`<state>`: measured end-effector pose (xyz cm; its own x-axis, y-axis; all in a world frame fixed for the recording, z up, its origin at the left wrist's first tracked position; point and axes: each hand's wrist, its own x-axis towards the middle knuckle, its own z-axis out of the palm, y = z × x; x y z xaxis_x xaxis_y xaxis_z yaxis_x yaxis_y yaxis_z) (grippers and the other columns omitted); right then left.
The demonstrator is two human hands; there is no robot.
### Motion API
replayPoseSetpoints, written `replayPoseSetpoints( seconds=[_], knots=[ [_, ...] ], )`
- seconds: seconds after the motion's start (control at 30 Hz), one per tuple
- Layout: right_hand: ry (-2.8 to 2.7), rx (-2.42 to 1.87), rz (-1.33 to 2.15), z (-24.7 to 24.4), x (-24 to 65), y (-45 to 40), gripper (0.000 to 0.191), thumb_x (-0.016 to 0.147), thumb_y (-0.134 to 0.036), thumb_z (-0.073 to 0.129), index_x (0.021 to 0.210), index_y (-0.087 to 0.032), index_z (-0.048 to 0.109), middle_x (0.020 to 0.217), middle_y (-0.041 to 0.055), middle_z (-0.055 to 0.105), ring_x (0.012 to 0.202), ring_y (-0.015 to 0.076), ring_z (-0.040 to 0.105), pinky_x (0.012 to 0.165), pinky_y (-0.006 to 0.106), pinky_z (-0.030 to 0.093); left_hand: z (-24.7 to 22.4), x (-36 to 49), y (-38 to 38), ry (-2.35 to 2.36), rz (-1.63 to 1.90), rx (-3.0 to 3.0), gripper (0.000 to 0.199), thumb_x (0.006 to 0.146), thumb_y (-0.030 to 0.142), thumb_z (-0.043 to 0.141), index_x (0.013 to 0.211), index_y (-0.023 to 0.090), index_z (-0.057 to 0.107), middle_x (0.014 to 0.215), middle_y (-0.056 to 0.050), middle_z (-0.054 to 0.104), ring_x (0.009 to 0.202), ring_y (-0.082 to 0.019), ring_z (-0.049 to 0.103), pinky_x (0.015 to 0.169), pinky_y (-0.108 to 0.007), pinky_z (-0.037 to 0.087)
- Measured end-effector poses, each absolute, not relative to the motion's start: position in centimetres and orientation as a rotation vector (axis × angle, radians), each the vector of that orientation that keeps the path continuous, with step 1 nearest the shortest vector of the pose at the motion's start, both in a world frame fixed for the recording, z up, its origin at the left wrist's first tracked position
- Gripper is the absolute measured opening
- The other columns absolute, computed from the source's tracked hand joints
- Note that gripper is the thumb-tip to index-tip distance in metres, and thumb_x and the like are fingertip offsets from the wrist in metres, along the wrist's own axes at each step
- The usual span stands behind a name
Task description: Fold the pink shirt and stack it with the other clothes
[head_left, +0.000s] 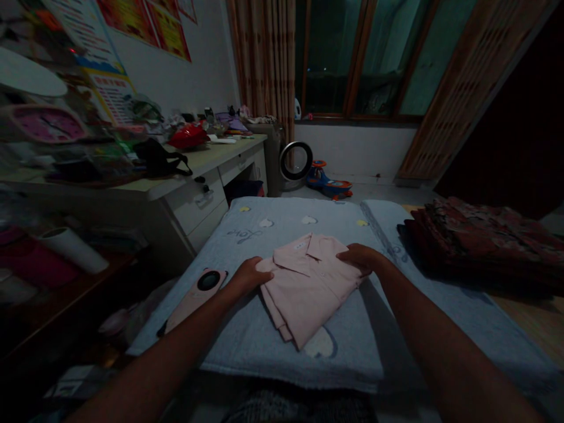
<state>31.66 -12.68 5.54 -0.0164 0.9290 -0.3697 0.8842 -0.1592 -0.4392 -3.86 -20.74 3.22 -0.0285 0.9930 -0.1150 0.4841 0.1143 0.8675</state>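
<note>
Pink shirt (308,294) lies folded, collar uppermost and toward the far edge, on the blue-covered bed (286,220), close to the near edge. Left hand (253,272) and right hand (360,257) are nearly closed, each pinching one shoulder side between thumb and fingers. Risk, judged: an uneven pull would skew the collar and front; the layers at the lower left look loose and could slip apart if the shirt were lifted by the shoulders alone. Pink phone-like device (194,298) lies near the bed's left edge, beside the left forearm; a sweep of that arm could push it over. Stack of dark folded cloth (480,241) sits toward the bed's right side, apart from the shirt; a wide right-elbow swing might topple its upper layers. Writing: "Love" on the cover, left of centre toward the far edge; collar label (300,245) too small to read; wall poster (112,88) bears characters, illegible here. No brand made out.
</note>
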Motion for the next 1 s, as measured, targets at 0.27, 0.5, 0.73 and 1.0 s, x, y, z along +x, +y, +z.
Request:
replayPoseSetpoints(
  seconds=[0.27,0.5,0.73,1.0],
  knots=[
    [-1.383,-1.719,1.502,5.5,33.2,-17.0,0.025,0.078,-0.024,0.060,0.101,-0.016,0.066,0.088,0.0076,0.075,0.070,0.0212,0.068,0.060,0.030,0.053,1.2,-0.1,-21.7,1.370,1.401,0.966,0.042,0.069,0.030,0.070,0.105,0.018,0.054,0.091,-0.003,0.068,0.075,-0.016,0.066,0.068,-0.028,0.053],
    [-1.205,-1.556,1.355,4.9,34.2,-23.3,0.033,0.072,-0.029,0.069,0.102,-0.018,0.060,0.099,0.0102,0.072,0.078,0.0227,0.068,0.065,0.034,0.054,4.9,1.2,-16.7,1.486,1.251,1.238,0.040,0.083,0.026,0.055,0.121,0.019,0.045,0.099,-0.004,0.068,0.079,-0.016,0.067,0.068,-0.026,0.053],
    [-1.517,-1.860,0.880,1.0,34.6,-25.0,0.029,0.074,-0.031,0.065,0.099,-0.018,0.060,0.093,0.0079,0.069,0.081,0.0217,0.065,0.071,0.032,0.049,3.6,3.1,-15.8,2.072,0.790,1.903,0.054,0.081,0.017,0.056,0.133,0.019,0.044,0.132,-0.014,0.054,0.124,-0.028,0.049,0.101,-0.039,0.039],
    [-1.737,-1.784,0.364,1.2,34.3,-18.9,0.026,0.079,-0.025,0.053,0.099,-0.016,0.067,0.105,0.0100,0.066,0.098,0.0206,0.059,0.088,0.031,0.043,5.0,13.2,-16.7,1.332,0.616,2.447,0.035,0.086,0.015,0.049,0.118,0.021,0.062,0.124,-0.009,0.061,0.117,-0.026,0.050,0.101,-0.039,0.038]
  ],
)
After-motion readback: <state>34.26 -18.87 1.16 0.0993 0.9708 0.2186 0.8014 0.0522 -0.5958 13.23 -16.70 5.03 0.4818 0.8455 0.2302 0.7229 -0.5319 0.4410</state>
